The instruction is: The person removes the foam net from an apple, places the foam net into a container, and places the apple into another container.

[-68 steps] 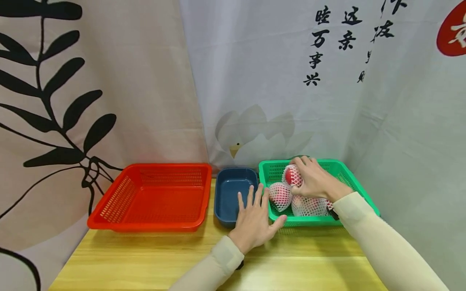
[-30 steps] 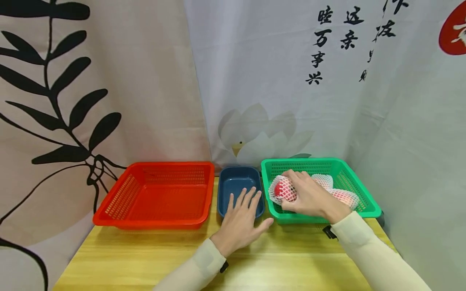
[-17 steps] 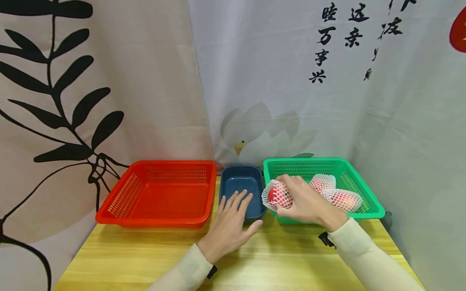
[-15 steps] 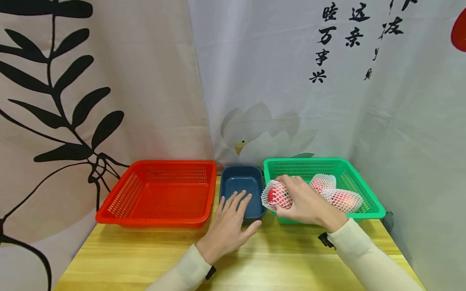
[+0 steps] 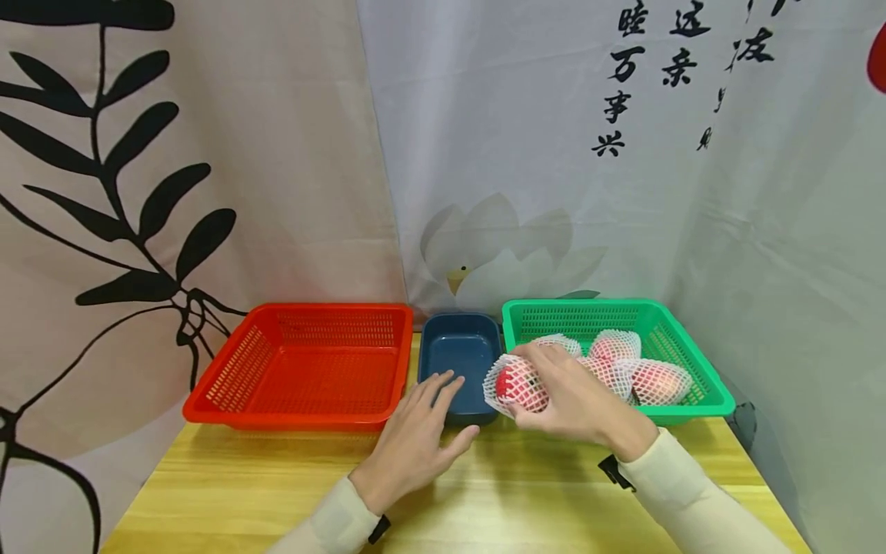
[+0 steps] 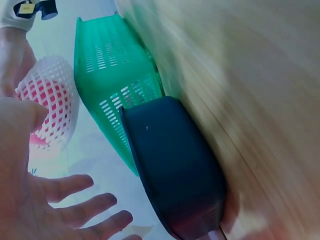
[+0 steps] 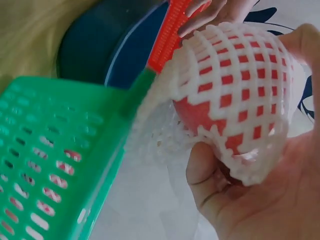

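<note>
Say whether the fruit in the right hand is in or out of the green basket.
Out: the left wrist view shows the right hand holding the fruit above the rim of the green basket.

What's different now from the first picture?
The right hand moved its netted red fruit left and closer, toward the front-left corner of the green basket. The left hand moved left and closer too. The fruit stayed gripped; the green basket, red basket and blue dish stayed put.

You're at a cloth-lined indoor corner — home, shop or studio, you can't tell. Printed cloth (image 5: 304, 154) with black leaves (image 5: 206, 242) and brushed characters (image 5: 626, 63) hangs behind and to the right of a wood-grained surface (image 5: 228, 492) — a red basket (image 5: 332, 377) and a green basket (image 5: 588, 305) stand there.
</note>
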Tool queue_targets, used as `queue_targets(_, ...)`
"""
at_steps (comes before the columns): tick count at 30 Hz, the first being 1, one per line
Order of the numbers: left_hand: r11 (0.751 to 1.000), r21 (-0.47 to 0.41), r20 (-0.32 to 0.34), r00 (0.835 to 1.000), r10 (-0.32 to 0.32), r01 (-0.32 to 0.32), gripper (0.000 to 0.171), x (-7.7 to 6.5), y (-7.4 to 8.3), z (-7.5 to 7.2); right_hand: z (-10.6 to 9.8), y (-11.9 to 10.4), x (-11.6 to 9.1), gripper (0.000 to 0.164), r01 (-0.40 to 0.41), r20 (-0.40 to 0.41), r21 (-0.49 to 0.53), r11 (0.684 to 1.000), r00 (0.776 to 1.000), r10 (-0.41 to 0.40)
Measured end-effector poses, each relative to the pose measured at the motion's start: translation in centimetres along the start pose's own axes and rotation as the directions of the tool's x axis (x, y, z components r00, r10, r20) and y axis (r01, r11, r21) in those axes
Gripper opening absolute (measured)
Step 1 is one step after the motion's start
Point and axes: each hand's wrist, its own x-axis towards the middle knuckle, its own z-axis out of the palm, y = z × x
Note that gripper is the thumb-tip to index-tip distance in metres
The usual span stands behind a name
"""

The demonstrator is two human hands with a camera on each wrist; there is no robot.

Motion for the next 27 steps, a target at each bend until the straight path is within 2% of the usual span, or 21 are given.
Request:
queue_targets(12, 0.999, -0.037, -0.012, 1.0, 0.027, -0.027, 0.077, -2.5, -0.3, -0.4, 2.3, -2.0, -1.2, 0.074, 0.053, 0.015, -0.006, 0.999, 0.998, -0.053)
queue_targets(27, 0.999, -0.035, 0.011, 1.0, -0.005, 0.005, 0.069, -5.3, -1.5, -0.7, 5.6, -4.0, -2.3, 0.072, 0.112, 0.067, -0.057, 0.992, 0.992, -0.108)
